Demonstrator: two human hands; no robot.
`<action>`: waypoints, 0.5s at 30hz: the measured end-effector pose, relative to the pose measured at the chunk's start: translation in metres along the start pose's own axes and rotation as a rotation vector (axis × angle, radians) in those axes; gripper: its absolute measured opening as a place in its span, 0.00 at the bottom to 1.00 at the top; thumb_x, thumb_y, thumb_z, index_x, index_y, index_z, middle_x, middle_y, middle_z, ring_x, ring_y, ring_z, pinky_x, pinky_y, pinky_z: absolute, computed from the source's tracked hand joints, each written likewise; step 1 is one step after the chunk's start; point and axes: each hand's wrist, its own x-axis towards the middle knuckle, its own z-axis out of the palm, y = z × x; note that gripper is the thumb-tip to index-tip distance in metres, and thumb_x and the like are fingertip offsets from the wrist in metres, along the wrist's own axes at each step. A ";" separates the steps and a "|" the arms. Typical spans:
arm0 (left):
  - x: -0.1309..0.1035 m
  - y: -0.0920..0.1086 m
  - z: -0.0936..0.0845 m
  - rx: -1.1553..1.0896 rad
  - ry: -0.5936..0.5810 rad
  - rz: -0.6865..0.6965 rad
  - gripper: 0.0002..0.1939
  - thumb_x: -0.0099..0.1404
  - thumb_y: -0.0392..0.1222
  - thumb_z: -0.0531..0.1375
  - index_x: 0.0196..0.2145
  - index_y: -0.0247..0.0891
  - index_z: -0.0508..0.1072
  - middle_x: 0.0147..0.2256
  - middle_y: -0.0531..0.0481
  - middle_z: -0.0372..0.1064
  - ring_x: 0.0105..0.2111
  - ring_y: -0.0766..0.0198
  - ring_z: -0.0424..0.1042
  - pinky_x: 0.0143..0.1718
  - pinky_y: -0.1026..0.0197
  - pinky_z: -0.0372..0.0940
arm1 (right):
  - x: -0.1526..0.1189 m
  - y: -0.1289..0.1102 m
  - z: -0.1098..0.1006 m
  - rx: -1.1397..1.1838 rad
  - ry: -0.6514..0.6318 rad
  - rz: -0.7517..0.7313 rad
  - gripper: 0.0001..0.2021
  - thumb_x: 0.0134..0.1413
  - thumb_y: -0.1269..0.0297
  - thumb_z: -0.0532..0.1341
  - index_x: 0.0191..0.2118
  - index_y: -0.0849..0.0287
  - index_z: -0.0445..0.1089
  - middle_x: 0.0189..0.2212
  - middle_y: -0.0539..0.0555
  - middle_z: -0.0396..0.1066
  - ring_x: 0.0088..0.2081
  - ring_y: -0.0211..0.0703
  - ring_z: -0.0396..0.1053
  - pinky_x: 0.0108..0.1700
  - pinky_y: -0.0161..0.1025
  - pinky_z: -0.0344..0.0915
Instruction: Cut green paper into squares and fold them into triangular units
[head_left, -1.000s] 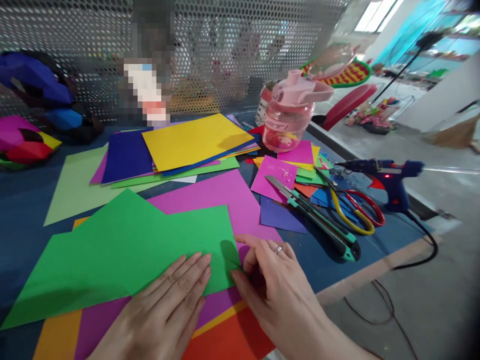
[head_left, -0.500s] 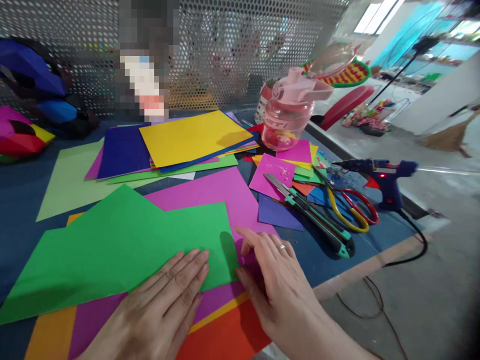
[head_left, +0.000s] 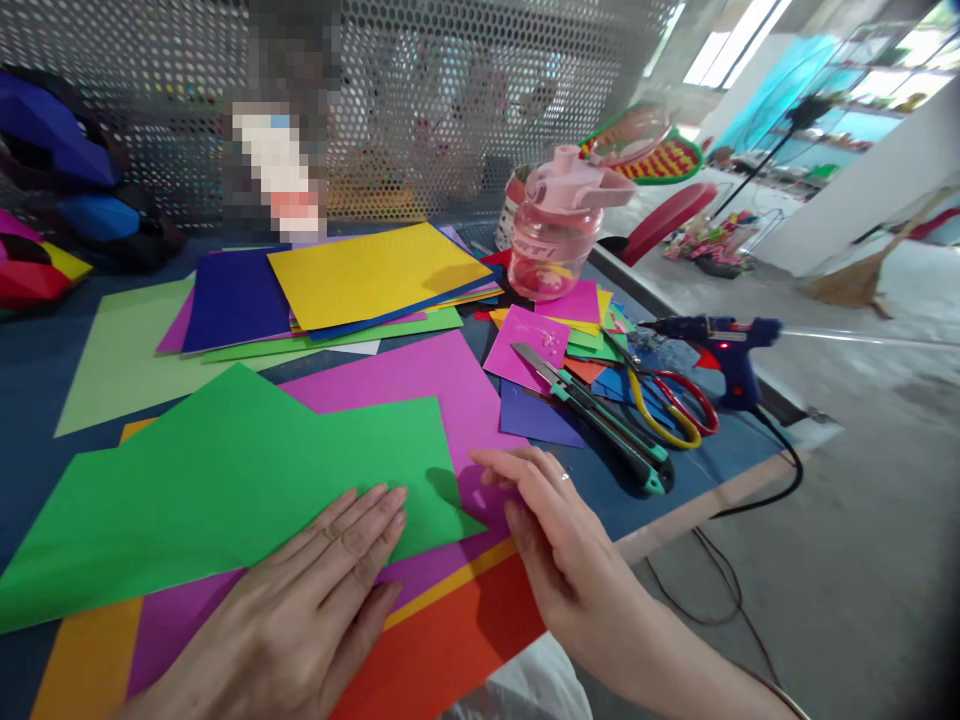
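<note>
My left hand [head_left: 322, 580] lies flat on a large green sheet of paper [head_left: 247, 470], its fingers stretched out side by side. The green sheet has a peaked upper edge, and its lower right corner juts out in a sharp point. Just right of that corner hovers my right hand [head_left: 562, 540], a ring on one finger. Its fingers are bent, with a gap between thumb and forefinger and nothing between them. Beneath the green sheet spread a magenta sheet [head_left: 397, 365], a red-orange sheet [head_left: 450, 640] and a yellow-orange sheet [head_left: 90, 650].
A box cutter [head_left: 600, 420] with its blade out, scissors [head_left: 675, 410] and a hot glue gun [head_left: 724, 350] lie at the right. Behind are a pink bottle [head_left: 556, 240] and stacked sheets [head_left: 382, 275]. Faceted paper shapes [head_left: 60, 150] stand left. The table edge [head_left: 697, 500] runs at right.
My right hand has come away from the green sheet's right edge, its thumb now off the paper. The sheet's lower right corner now points outward. My left hand stays flat; the view has shifted slightly.
</note>
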 end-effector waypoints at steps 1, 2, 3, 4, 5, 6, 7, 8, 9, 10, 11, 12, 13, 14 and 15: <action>0.000 0.001 0.000 0.008 -0.004 -0.014 0.20 0.74 0.32 0.52 0.60 0.27 0.71 0.65 0.41 0.66 0.70 0.56 0.56 0.70 0.56 0.54 | 0.001 -0.001 -0.002 0.030 0.010 -0.014 0.32 0.57 0.84 0.49 0.64 0.49 0.56 0.57 0.55 0.64 0.60 0.45 0.61 0.61 0.46 0.62; -0.001 0.002 0.000 0.018 -0.003 -0.030 0.20 0.75 0.34 0.52 0.61 0.27 0.70 0.65 0.41 0.65 0.69 0.56 0.58 0.70 0.56 0.55 | 0.003 -0.002 -0.004 0.046 0.013 -0.029 0.31 0.58 0.84 0.49 0.63 0.50 0.58 0.57 0.55 0.64 0.59 0.45 0.61 0.61 0.45 0.63; 0.000 0.003 0.000 0.027 0.001 -0.044 0.21 0.76 0.37 0.53 0.61 0.27 0.70 0.65 0.41 0.65 0.68 0.57 0.60 0.69 0.56 0.57 | 0.006 -0.004 -0.005 0.049 0.000 -0.047 0.30 0.57 0.85 0.49 0.62 0.51 0.60 0.56 0.56 0.64 0.58 0.45 0.62 0.60 0.45 0.63; 0.000 0.003 -0.001 0.037 0.003 -0.057 0.21 0.76 0.38 0.52 0.61 0.28 0.70 0.65 0.42 0.65 0.67 0.57 0.62 0.67 0.56 0.60 | 0.008 -0.005 -0.005 0.043 -0.025 -0.074 0.30 0.57 0.85 0.49 0.61 0.53 0.61 0.56 0.56 0.65 0.58 0.45 0.62 0.59 0.45 0.64; 0.000 0.004 -0.001 0.046 0.003 -0.067 0.20 0.77 0.39 0.52 0.61 0.29 0.70 0.65 0.42 0.66 0.66 0.57 0.64 0.66 0.56 0.62 | 0.011 -0.008 -0.006 0.031 -0.052 -0.107 0.29 0.56 0.85 0.50 0.61 0.55 0.62 0.55 0.57 0.65 0.57 0.46 0.62 0.59 0.46 0.64; 0.001 0.005 -0.002 0.054 -0.002 -0.074 0.20 0.77 0.40 0.52 0.62 0.30 0.70 0.64 0.42 0.66 0.65 0.57 0.65 0.64 0.55 0.65 | 0.013 -0.010 -0.005 0.016 -0.076 -0.140 0.29 0.56 0.85 0.50 0.60 0.56 0.64 0.54 0.58 0.66 0.56 0.46 0.63 0.59 0.47 0.64; 0.001 0.006 -0.002 0.060 -0.008 -0.078 0.20 0.78 0.40 0.51 0.62 0.30 0.70 0.64 0.43 0.66 0.65 0.56 0.66 0.62 0.55 0.67 | 0.016 -0.012 -0.005 -0.003 -0.090 -0.168 0.27 0.57 0.84 0.51 0.59 0.57 0.65 0.54 0.58 0.67 0.56 0.47 0.63 0.59 0.48 0.64; 0.001 0.006 -0.002 0.064 -0.021 -0.083 0.21 0.78 0.40 0.51 0.62 0.31 0.69 0.64 0.43 0.66 0.64 0.55 0.66 0.61 0.54 0.69 | 0.019 -0.013 -0.005 -0.023 -0.097 -0.187 0.25 0.59 0.83 0.51 0.58 0.57 0.66 0.53 0.58 0.68 0.54 0.47 0.64 0.59 0.48 0.64; 0.000 0.007 -0.002 0.066 -0.031 -0.090 0.21 0.78 0.40 0.51 0.63 0.31 0.69 0.65 0.43 0.66 0.64 0.55 0.66 0.60 0.53 0.70 | 0.021 -0.015 -0.004 -0.044 -0.096 -0.202 0.24 0.60 0.82 0.51 0.58 0.57 0.68 0.52 0.58 0.69 0.53 0.48 0.65 0.58 0.49 0.64; 0.000 0.007 -0.001 0.066 -0.037 -0.094 0.21 0.78 0.40 0.51 0.63 0.31 0.68 0.65 0.43 0.66 0.65 0.54 0.66 0.60 0.53 0.70 | 0.024 -0.017 -0.003 -0.064 -0.086 -0.215 0.22 0.62 0.81 0.51 0.57 0.57 0.69 0.52 0.58 0.70 0.52 0.48 0.66 0.58 0.49 0.65; -0.001 0.007 -0.001 0.063 -0.039 -0.098 0.21 0.78 0.40 0.51 0.63 0.30 0.68 0.64 0.42 0.66 0.65 0.54 0.66 0.61 0.52 0.70 | 0.026 -0.018 -0.003 -0.082 -0.078 -0.230 0.21 0.63 0.80 0.51 0.56 0.58 0.69 0.51 0.58 0.71 0.52 0.48 0.67 0.58 0.49 0.65; -0.002 0.007 0.000 0.058 -0.041 -0.104 0.21 0.78 0.41 0.51 0.63 0.30 0.68 0.64 0.42 0.67 0.65 0.54 0.66 0.61 0.52 0.69 | 0.029 -0.019 -0.002 -0.096 -0.078 -0.254 0.21 0.63 0.80 0.51 0.56 0.59 0.69 0.51 0.58 0.71 0.52 0.48 0.67 0.58 0.49 0.65; -0.003 0.008 0.001 0.053 -0.043 -0.110 0.21 0.78 0.41 0.52 0.63 0.30 0.68 0.64 0.41 0.67 0.65 0.54 0.66 0.61 0.52 0.69 | 0.031 -0.020 -0.001 -0.106 -0.087 -0.293 0.21 0.63 0.80 0.51 0.57 0.61 0.69 0.52 0.58 0.72 0.53 0.48 0.68 0.58 0.48 0.65; -0.003 0.008 0.001 0.048 -0.044 -0.117 0.21 0.77 0.41 0.52 0.63 0.30 0.68 0.63 0.41 0.68 0.64 0.53 0.66 0.61 0.52 0.69 | 0.033 -0.020 0.000 -0.113 -0.107 -0.350 0.21 0.62 0.81 0.51 0.57 0.63 0.69 0.52 0.59 0.72 0.53 0.49 0.68 0.58 0.47 0.66; -0.003 0.008 0.001 0.046 -0.042 -0.125 0.22 0.77 0.40 0.53 0.63 0.29 0.68 0.63 0.40 0.68 0.64 0.53 0.67 0.61 0.52 0.69 | 0.035 -0.020 0.001 -0.124 -0.125 -0.417 0.21 0.62 0.82 0.50 0.57 0.65 0.69 0.52 0.60 0.73 0.53 0.49 0.69 0.58 0.46 0.66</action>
